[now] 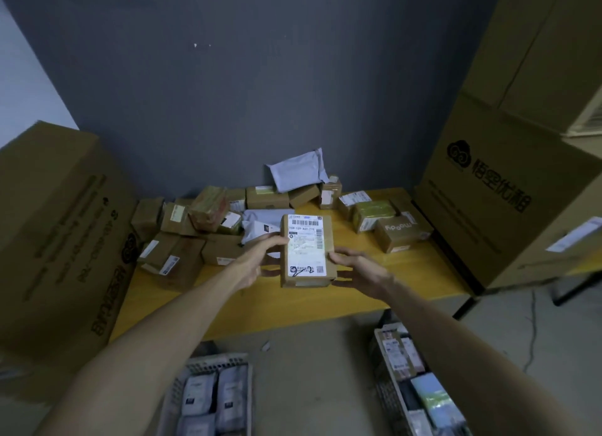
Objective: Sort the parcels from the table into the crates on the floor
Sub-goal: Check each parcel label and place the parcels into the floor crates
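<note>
A small brown cardboard parcel point(307, 250) with a white shipping label and a handwritten mark is held above the yellow table point(293, 299). My left hand point(260, 256) grips its left side and my right hand point(355, 269) holds its right side and bottom. Behind it, several cardboard parcels point(202, 227) and grey mailer bags point(298, 168) lie piled along the table's back. On the floor stand two crates: the left crate point(195, 367) holds grey bagged parcels, and the right crate point(379, 338), partly hidden by my right forearm, holds mixed boxes.
A large cardboard carton point(58, 240) stands at the table's left end. Stacked big cartons point(508, 175) stand at the right end. A dark grey wall point(260, 77) runs behind the table. Bare concrete floor point(312, 370) lies between the two crates.
</note>
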